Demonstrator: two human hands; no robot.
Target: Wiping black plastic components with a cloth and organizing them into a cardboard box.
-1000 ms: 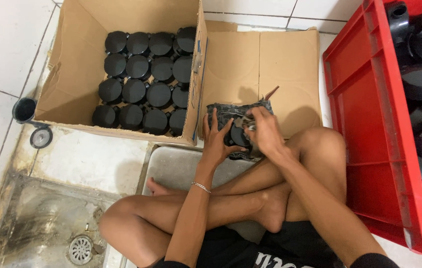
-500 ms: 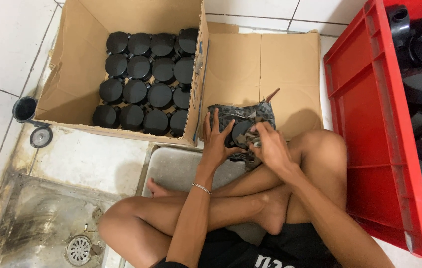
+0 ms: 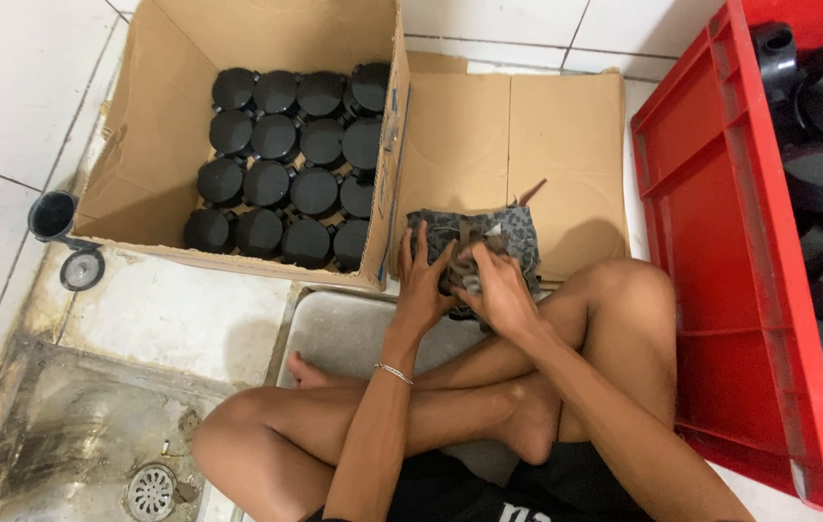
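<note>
Both hands have drawn closer together over the cloth (image 3: 474,246) since the earlier frame. Left hand (image 3: 423,280) lies on it with fingers spread; right hand (image 3: 497,285) curls around a dark part bundled in the cloth, just beside the left. Cloth rests on flattened cardboard (image 3: 508,135) ahead of the crossed legs. This looks like wiping a part; next it likely needs turning inside the cloth. Left of the hands a box (image 3: 141,126) holds black caps (image 3: 286,159); right stands a red crate (image 3: 711,242).
</note>
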